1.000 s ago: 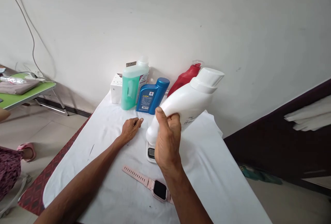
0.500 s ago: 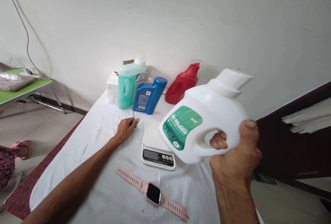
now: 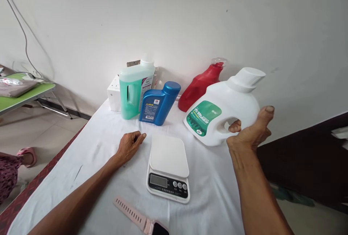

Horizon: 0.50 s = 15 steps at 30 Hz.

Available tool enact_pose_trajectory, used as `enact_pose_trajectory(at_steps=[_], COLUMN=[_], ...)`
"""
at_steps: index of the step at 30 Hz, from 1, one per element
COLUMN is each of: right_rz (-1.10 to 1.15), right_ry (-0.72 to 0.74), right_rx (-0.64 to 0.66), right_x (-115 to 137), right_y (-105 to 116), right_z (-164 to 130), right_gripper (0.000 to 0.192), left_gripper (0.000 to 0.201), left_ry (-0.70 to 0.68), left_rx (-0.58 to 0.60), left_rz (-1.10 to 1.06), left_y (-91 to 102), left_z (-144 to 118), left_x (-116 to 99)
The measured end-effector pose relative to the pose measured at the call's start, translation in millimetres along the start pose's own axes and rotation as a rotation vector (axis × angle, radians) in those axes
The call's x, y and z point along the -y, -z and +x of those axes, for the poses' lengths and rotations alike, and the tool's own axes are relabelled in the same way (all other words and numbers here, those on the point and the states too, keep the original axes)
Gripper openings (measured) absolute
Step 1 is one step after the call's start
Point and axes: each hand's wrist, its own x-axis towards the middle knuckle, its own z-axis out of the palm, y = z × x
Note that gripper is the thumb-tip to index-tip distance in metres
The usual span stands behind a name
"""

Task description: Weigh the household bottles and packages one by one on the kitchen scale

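Note:
My right hand [image 3: 251, 128] grips the handle of a white laundry detergent jug [image 3: 232, 99] with a green label. The jug tilts to the right, beside the red bottle; whether its base touches the cloth I cannot tell. My left hand [image 3: 131, 145] rests on the white cloth with curled fingers and nothing visible in them. Just right of it lies a white kitchen scale [image 3: 169, 155] with a bare plate and a blank display. A pink-strapped smartwatch [image 3: 133, 215] is at the bottom edge, partly cut off.
Along the wall stand a green liquid jug [image 3: 129, 97], a blue oil bottle [image 3: 160, 104], a red bottle [image 3: 199, 86] and a white box [image 3: 114, 92]. A green folding table [image 3: 29, 95] is at far left, near another person's foot [image 3: 28, 157].
My right hand has carried the white jug away from the scale, back toward the red bottle. The scale plate is now fully uncovered. The view has shifted, and my left hand stays on the cloth.

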Motion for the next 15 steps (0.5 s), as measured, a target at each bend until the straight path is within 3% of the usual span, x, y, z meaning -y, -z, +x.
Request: enact_pose_trajectory(at_steps=[9,13,15], right_rz=[-0.065,-0.15,-0.204], right_ry=[0.009,0.139,0.273], right_rx=[-0.032,0.019,0.108], right_x=[-44,-56,-53], right_y=[-36,-43,-37], right_z=[45,53,52], right_gripper=[0.045,0.044,0.046], left_gripper=[0.052,0.051,0.05], left_ry=[0.023,0.029,0.029], left_rx=[0.011,0.015,0.013], left_rz=[0.01,0.024,0.034], left_y=[-0.9,-0.8,-0.6], left_z=[0,0,0], left_x=[-2,-3,-3])
